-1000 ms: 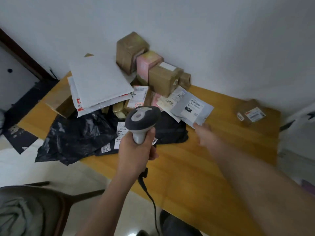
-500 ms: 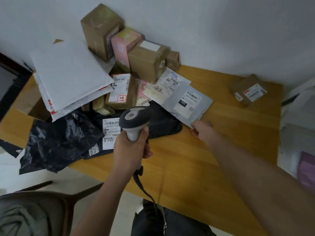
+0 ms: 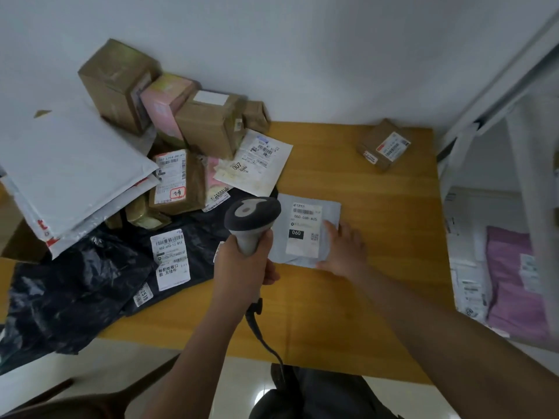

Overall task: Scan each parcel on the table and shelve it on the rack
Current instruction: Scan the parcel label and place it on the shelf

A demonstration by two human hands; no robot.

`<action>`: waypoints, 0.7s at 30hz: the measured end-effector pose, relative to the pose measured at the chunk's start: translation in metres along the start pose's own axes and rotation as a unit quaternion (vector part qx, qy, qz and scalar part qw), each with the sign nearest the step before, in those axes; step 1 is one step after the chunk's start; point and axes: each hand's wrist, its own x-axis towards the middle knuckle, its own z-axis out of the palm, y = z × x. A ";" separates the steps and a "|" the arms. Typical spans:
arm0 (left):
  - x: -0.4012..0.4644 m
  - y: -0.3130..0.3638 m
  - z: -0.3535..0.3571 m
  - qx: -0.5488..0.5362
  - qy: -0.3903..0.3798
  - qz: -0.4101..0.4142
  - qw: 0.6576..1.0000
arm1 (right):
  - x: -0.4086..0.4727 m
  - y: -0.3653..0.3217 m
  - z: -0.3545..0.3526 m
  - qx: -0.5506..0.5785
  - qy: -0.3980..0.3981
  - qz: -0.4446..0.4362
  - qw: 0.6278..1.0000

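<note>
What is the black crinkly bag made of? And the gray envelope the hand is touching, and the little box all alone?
The black bag looks like thin glossy plastic: it wrinkles and shines. The gray envelope seems to be smooth matte plastic film, possibly paper, with a paper label. The little box looks like brown cardboard with dull faces.

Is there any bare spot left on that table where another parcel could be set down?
Yes: bare wood lies between the grey mailer under the right hand and the lone brown box, and along the table near edge. The left side is crowded with boxes, white envelopes and black bags.
</note>
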 end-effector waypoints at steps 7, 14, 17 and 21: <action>-0.003 -0.008 0.016 0.090 -0.036 0.003 0.995 | -0.002 0.000 0.015 -0.003 0.025 0.017 1.000; -0.012 -0.005 0.029 0.122 -0.045 -0.005 0.991 | 0.002 -0.001 0.013 -0.005 0.044 0.018 0.999; -0.015 -0.002 0.032 0.134 -0.051 -0.005 0.990 | 0.002 -0.001 0.014 -0.013 0.049 0.022 0.998; -0.021 0.003 0.035 0.146 -0.051 -0.010 0.988 | 0.001 0.000 0.015 -0.018 0.056 0.016 0.998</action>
